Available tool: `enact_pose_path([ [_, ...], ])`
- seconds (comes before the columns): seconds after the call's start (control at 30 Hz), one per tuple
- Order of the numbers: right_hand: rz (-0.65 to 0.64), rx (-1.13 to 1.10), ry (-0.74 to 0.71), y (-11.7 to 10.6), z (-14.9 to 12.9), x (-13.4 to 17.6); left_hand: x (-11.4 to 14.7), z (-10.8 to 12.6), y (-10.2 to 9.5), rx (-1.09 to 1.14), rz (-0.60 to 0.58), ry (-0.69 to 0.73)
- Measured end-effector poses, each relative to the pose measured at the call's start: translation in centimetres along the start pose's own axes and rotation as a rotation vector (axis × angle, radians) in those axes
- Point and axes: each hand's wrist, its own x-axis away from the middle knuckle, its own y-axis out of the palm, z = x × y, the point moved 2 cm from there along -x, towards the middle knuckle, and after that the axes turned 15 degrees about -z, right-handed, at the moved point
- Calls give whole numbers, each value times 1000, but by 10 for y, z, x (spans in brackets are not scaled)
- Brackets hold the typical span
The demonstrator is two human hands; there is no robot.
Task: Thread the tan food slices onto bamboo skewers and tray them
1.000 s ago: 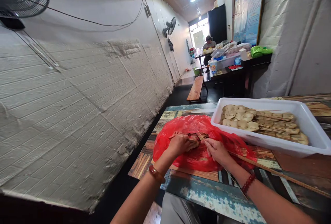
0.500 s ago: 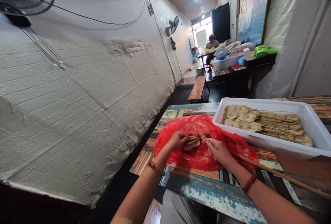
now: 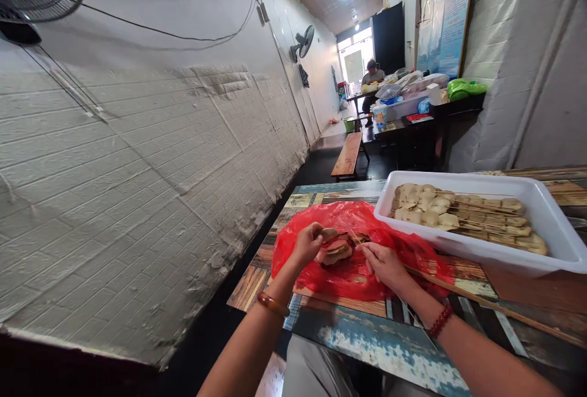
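A thin, pale round slice (image 3: 328, 234) is pinched in my left hand (image 3: 308, 244), lifted just over the red plastic bag (image 3: 293, 256). Below it, more slices (image 3: 336, 252) lie stacked in the bag's opening. My right hand (image 3: 381, 262) is closed on a thin wooden skewer (image 3: 357, 238), whose tip points up and left toward the slices. Slice and skewer are apart. Beyond the bag, to the right, a white plastic tub (image 3: 562, 226) holds rows of skewered slices (image 3: 424, 206). What kind of food the slices are I cannot tell.
Loose skewers (image 3: 495, 305) lie along the patterned wooden table (image 3: 367, 336) by my right forearm. A wooden bench (image 3: 348, 153) stands beyond the table. Farther back, a second table (image 3: 403, 125) carries bags and containers, and a person (image 3: 372, 79) sits behind. A brick-patterned wall (image 3: 137, 201) runs along the left.
My left hand has risen slightly from the stack with one slice in its fingers, uncovering the slices beneath. My right hand with the skewer has hardly moved. The view has shifted a little.
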Motion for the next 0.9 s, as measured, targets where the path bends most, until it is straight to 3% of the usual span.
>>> enact_pose_path([
  [0.2,-30,-190,45,0,-14,5,16,37,10,5,-8,110],
  [0.4,-50,-336,75,0,-21,8,28,65,27,-101,68,259],
  [0.63,-67,-434,70,-4,-29,10,31,69,40,-117,40,368],
  [0.8,-30,-437,33,-13,-32,8,22,62,37,125,115,278],
  [0.9,-43,-421,20,-18,-35,7,14,57,38,528,-14,116],
])
